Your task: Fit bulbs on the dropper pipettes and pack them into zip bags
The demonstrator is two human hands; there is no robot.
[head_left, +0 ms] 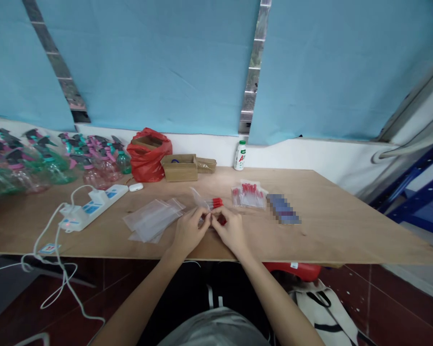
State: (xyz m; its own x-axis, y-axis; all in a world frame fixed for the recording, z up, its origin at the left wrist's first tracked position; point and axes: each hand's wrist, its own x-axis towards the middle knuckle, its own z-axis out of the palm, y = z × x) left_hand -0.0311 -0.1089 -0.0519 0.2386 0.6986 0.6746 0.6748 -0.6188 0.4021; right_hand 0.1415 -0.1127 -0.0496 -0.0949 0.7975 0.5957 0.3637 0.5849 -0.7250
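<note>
My left hand [192,229] and my right hand [231,229] meet above the table near its front edge, thumbs and forefingers pinched tip to tip. Between them they grip a clear plastic zip bag [199,197], whose film sticks up above my left fingers; the rest is mostly hidden. Just beyond the fingertips lie several thin red-handled pieces [216,203] with narrow shafts, too small to name surely. To the left, flat clear zip bags [153,221] lie in a loose pile. Filled bags with red-ended pieces [250,197] are stacked to the right.
A phone-like blurred object [284,209] lies right of the filled bags. A white power strip [94,209] with cables is at left, near spray bottles [54,166]. A red plastic bag [149,158], a cardboard box [180,168] and a white bottle [240,156] stand along the back.
</note>
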